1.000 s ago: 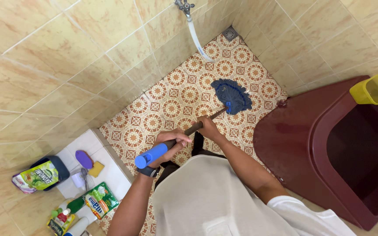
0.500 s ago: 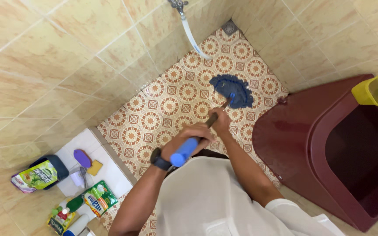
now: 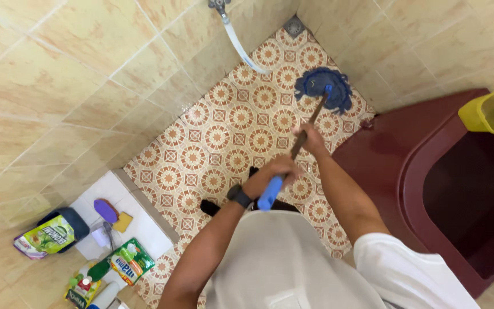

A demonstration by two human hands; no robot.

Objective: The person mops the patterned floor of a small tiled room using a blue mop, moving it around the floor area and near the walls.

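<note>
A mop with a blue string head (image 3: pixel 326 87) rests on the patterned floor tiles (image 3: pixel 230 137) near the far corner. Its dark handle (image 3: pixel 306 131) runs back toward me and ends in a blue grip (image 3: pixel 269 194). My left hand (image 3: pixel 271 176), with a black watch on the wrist, is closed around the handle just above the blue grip. My right hand (image 3: pixel 312 139) grips the handle further down, closer to the mop head.
A large maroon tub (image 3: pixel 453 183) fills the right side, with a yellow scoop (image 3: pixel 489 111) on its rim. A tap with a white hose (image 3: pixel 236 40) hangs on the tiled wall, a floor drain (image 3: pixel 293 26) sits in the corner. Soap packets, bottles and a purple brush (image 3: pixel 105 210) lie bottom left.
The mop head has slid away from me toward the far corner by the tub. Both hands moved forward and right with the handle, which now points more steeply away.
</note>
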